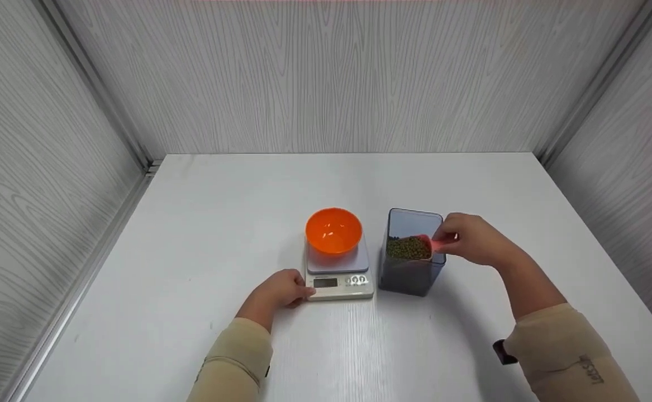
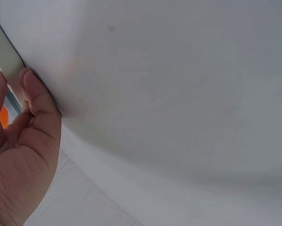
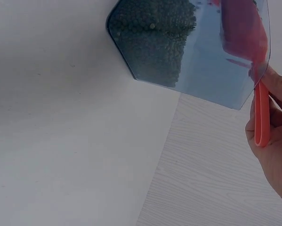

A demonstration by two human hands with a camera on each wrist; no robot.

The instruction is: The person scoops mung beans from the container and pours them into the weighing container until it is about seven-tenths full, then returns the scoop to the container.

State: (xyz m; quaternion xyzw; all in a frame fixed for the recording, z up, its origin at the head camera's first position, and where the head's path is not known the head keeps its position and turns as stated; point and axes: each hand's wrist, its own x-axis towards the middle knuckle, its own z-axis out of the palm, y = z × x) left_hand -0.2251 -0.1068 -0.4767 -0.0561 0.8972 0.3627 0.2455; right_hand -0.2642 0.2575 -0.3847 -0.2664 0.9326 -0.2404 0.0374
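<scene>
The scale [image 1: 362, 291] is set on the white table [image 1: 236, 223] and serves as the reference for all positions. An orange bowl [image 1: 334, 231] is carried upright on its platform, with no contents seen inside. By the left hand [image 1: 284, 287], the scale's near left corner is held between thumb and bent fingers, in a narrow grip. Just to the right of the scale, a clear grey-blue container [image 1: 405, 282] is stood upright, and a heap of small green granules [image 1: 407, 249] is held within it. To the right of the scale and beyond that container, the right hand [image 1: 479, 240] is placed at the rim, and the handle of a red scoop [image 3: 261, 115] is pinched by its fingers. The scoop's head is seen through the clear wall, inside the container's upper part; in the head view, granules are bordered by its red edge.
</scene>
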